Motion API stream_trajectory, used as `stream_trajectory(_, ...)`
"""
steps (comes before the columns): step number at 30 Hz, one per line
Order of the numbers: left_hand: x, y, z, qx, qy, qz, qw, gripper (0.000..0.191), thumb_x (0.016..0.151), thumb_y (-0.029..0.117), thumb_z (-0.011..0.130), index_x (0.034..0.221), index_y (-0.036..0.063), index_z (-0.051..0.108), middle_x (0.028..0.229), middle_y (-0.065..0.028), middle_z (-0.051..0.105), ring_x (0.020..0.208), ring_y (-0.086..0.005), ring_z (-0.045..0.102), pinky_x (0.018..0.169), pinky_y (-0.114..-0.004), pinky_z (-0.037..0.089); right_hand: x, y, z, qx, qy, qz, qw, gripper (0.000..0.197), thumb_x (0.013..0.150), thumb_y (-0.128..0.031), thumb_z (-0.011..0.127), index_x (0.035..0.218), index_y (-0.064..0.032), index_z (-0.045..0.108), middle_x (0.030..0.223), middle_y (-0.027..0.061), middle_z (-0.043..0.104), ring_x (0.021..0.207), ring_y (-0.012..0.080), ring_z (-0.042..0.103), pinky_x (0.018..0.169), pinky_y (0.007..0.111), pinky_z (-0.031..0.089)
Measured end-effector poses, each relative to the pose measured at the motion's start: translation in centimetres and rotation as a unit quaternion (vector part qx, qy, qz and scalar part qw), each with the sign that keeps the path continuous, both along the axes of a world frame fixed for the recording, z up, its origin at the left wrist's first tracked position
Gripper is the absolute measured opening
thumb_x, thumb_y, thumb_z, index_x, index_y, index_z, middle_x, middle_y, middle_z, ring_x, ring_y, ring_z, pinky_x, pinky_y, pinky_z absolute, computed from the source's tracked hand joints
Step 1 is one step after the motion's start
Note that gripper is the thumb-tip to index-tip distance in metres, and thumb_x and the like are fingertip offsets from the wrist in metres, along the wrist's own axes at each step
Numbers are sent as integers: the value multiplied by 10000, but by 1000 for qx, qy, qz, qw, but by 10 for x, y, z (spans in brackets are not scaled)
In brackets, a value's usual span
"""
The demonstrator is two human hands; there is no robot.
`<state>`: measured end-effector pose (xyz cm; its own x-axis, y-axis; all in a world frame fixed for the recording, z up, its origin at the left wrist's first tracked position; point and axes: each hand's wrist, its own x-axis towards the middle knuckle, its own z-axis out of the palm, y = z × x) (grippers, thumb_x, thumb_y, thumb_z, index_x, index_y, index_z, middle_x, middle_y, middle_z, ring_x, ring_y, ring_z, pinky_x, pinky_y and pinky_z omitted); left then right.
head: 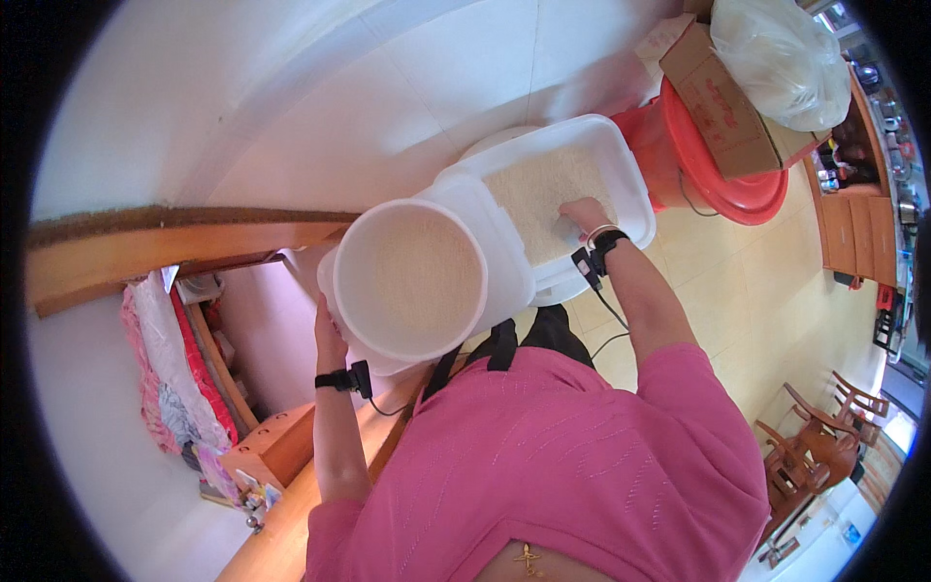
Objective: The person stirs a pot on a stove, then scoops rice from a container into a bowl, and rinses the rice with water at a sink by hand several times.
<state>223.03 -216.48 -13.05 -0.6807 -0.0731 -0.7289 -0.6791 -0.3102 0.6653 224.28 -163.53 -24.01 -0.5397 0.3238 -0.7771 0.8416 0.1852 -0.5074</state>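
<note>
On the left stands a round white plastic bucket [349, 320], with pale rice grains [425, 280] inside. My left hand [329, 336] grips its outer left side; the fingers are partly hidden behind the bucket. To the right is a rectangular white plastic bin [634, 171], also holding rice [527, 193]. My right hand [586, 214] reaches into that bin, fingers closed around a small greyish, see-through cup [569, 231] that touches the rice. Its exact shape is mostly covered by the hand.
A red lidded bucket [698, 174] adjoins the bin, carrying a cardboard box [716, 109] and a white plastic bag [782, 65]. White wall [451, 65] rises behind. Cables trail from both wrist straps. Wooden chairs [814, 444] stand at the lower right; a doorway frame [196, 236] is left.
</note>
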Motion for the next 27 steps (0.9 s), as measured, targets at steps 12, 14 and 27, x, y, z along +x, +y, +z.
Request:
stream_trajectory(12,0,-2,-1,-48,-15,-17,999,579,905,525,435,1192,30,526,1047,-92,606,933,-163,591,756,-287,513,-61,-31,-45,-93,14,-303,948,355,718,-232,638,974,12,607,994,153,602,838,294,606,646,421,526)
stream_trajectory(14,-3,-10,-1,-54,-65,0,996,643,897,536,439,1248,-3,467,1114,-110,573,1009,-218,567,875,-357,490,-50,-26,-36,-139,38,-308,940,309,722,-181,638,960,10,591,977,141,584,831,291,596,651,435,530)
stream_trajectory(27,-7,2,0,-37,60,-27,997,617,890,507,466,1259,13,462,1157,-128,550,1070,-234,533,898,-365,471,-3,-22,58,-288,204,-252,901,156,757,-58,591,881,1,516,866,90,493,802,240,550,762,417,536)
